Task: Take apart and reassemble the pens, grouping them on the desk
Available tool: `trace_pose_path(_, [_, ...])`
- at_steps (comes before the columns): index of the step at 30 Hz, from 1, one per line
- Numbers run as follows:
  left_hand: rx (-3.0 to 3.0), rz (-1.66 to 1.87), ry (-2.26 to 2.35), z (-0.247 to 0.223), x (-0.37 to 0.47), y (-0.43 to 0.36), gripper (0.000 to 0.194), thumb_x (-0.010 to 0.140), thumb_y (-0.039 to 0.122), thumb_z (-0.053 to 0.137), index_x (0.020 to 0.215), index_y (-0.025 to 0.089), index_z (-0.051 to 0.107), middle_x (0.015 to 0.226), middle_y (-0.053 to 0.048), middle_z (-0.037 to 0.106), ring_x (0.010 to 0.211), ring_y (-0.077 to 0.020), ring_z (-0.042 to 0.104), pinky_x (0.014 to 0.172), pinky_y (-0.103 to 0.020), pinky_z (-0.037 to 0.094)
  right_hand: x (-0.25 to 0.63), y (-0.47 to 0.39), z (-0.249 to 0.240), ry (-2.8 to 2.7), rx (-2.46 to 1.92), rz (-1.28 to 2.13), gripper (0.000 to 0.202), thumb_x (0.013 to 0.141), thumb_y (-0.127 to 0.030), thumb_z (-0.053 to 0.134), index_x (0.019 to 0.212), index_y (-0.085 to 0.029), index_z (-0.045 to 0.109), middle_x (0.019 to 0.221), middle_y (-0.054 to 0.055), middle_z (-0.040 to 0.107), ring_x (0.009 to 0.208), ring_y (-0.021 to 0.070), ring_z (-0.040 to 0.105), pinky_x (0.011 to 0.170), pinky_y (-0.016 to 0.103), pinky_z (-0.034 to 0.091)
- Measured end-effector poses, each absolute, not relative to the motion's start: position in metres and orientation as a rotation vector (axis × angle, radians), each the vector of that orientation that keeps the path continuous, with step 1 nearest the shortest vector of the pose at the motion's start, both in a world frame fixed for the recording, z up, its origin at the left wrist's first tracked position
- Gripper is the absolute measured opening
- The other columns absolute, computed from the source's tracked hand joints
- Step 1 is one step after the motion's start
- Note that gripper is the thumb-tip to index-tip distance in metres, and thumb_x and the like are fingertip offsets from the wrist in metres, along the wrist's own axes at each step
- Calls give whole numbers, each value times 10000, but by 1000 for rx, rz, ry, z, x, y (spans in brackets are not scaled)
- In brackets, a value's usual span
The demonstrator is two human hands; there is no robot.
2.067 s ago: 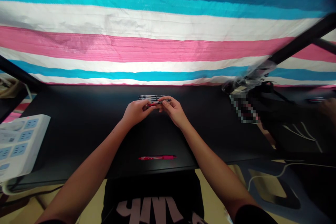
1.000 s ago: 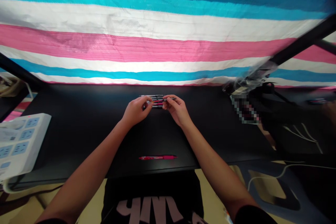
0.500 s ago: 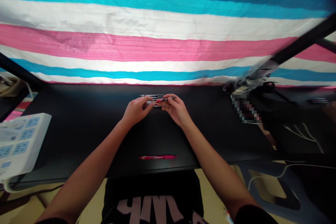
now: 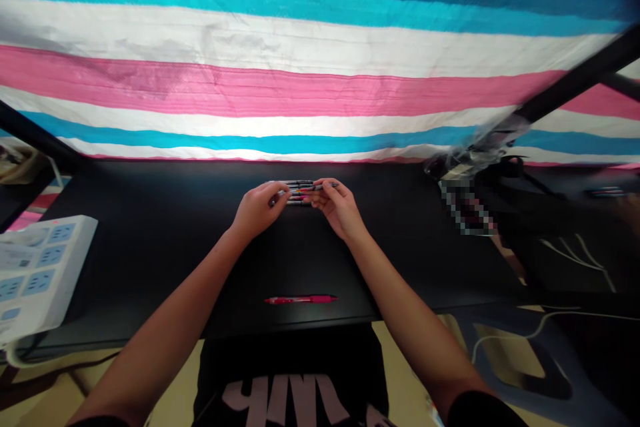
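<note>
Several dark and clear pens lie side by side on the black desk, partly hidden by my fingers. Over them, my right hand pinches a pen with a dark end between thumb and fingers. My left hand has its fingers curled together at the left ends of the pens and grips one there. Whether both hands hold the same pen cannot be made out. A single red pen lies level near the desk's front edge, apart from both hands.
A white power strip with blue sockets sits at the left of the desk. Clear plastic wrapping and dark items stand at the right by a black post. A striped sheet hangs behind.
Both hands have shifted slightly. The pen in my right hand has moved a little to the right, and more of the pens beneath shows between the hands. The red pen stays put.
</note>
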State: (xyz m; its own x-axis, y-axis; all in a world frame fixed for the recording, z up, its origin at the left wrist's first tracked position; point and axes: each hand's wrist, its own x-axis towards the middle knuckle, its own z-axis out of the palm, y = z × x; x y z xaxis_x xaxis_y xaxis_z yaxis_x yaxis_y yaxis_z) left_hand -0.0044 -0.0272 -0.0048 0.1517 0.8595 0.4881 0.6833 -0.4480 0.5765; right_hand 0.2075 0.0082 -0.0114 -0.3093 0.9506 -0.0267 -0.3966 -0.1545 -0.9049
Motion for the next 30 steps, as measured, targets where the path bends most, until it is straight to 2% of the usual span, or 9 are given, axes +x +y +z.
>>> trace_pose_path(8, [2211, 1119, 1490, -8, -4, -27, 197, 975, 286, 587, 1069, 182, 725, 839, -41, 700, 645, -141, 596, 658, -266, 477, 212, 14, -15, -934, -823, 1618, 290, 821, -478, 797, 905, -229, 673, 847, 39, 793, 754, 201, 772, 638, 290, 582])
trace_pose_path(16, [2232, 1112, 1458, -7, -3, -27, 235, 977, 233, 548, 1110, 177, 734, 880, -58, 706, 755, -169, 648, 757, -290, 522, 212, 14, -16, -946, -807, 1595, 173, 832, -360, 723, 902, -228, 636, 865, 37, 804, 745, 193, 764, 655, 291, 574])
trace_pose_path(19, [2244, 1091, 1452, -8, -4, -26, 242, 980, 242, 555, 1129, 175, 733, 928, -72, 729, 780, -175, 662, 773, -296, 530, 211, 13, -16, -942, -800, 1599, 196, 832, -377, 749, 898, -228, 641, 883, 37, 807, 755, 190, 765, 649, 284, 573])
trace_pose_path(26, [2243, 1064, 1459, -10, -4, -25, 241, 1000, 262, 555, 1146, 179, 727, 1059, -98, 766, 894, -203, 707, 842, -317, 552, 211, 15, -19, -945, -855, 1569, 349, 839, -542, 782, 911, -230, 643, 828, 38, 792, 674, 171, 742, 588, 267, 553])
trace_pose_path(30, [2244, 1060, 1457, -9, -4, -25, 242, 1000, 263, 566, 1153, 174, 731, 1094, -106, 774, 935, -217, 722, 884, -333, 557, 210, 15, -20, -935, -884, 1559, 324, 833, -511, 788, 900, -222, 661, 793, 40, 785, 657, 169, 731, 577, 265, 537])
